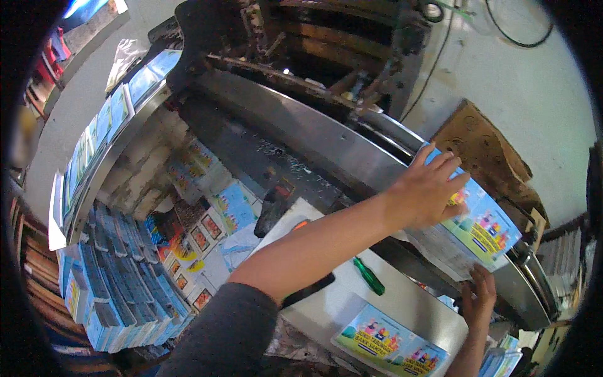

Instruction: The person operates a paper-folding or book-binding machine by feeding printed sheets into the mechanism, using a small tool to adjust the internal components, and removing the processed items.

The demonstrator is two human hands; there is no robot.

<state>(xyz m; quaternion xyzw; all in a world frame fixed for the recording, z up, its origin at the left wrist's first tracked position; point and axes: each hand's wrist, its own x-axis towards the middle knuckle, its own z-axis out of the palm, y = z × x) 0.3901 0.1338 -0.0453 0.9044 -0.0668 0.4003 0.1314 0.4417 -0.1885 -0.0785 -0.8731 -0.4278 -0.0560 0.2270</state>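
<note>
My left hand [430, 191] grips a blue booklet [487, 226] with a colourful printed cover, its fingers spread over the upper end and the thumb on the cover. The booklet lies tilted along the metal channel [295, 110] of a machine. Below the booklet's lower edge is my right hand [480, 295], thumb and fingers apart, fingertips close to that edge; whether they touch it is unclear. A greyish printed sheet [440, 251] shows beneath the booklet. Nearer to me, another printed cover [389, 339] of the same kind lies on a white board [433, 305].
A green-handled screwdriver [369, 276] and a dark flat object [309, 290] rest on the white board. Stacked booklets [125, 301] fill the lower left. More booklets [113, 113] line a curved metal rail. Brown cardboard [480, 141] leans behind the channel.
</note>
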